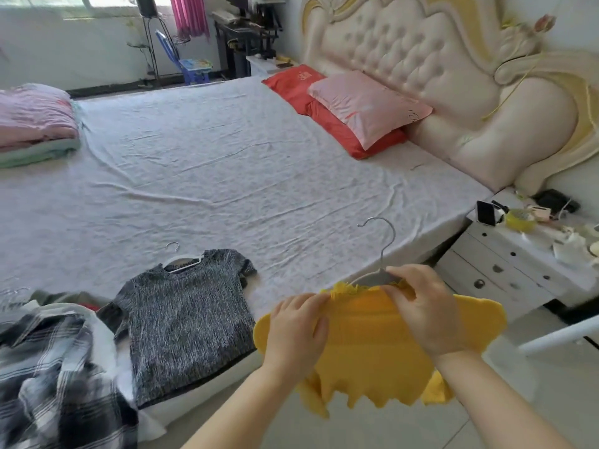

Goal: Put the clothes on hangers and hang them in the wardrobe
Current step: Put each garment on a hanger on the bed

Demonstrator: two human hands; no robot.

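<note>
While held clear of the bedding, the yellow knitted top (372, 345) hangs in the air just off the near edge of the bed, over the tiled floor. It sits on a white plastic hanger with a metal hook (379, 277), whose hook points up above the frayed neckline. The left hand (298, 328) grips the garment at its left shoulder, fingers curled over the knit. The right hand (424, 309) pinches the neckline where it meets the hanger, thumb and fingers closed on the cloth.

On the white patterned bed sheet (227, 163), a grey marled short-sleeved top (184, 322) lies flat at the near edge, already on a second white hanger (181, 262). A black-and-white plaid shirt (48, 367) is heaped at the near left corner, touching the grey top's sleeve. Folded pink and green quilts (32, 121) rest at the left edge. A pink pillow (366, 105) lies on a red pillow (291, 85) against the cream tufted headboard (405, 50). A white drawered nightstand (505, 264) stands just beside the bed, its top cluttered with small items too indistinct to identify.
</note>
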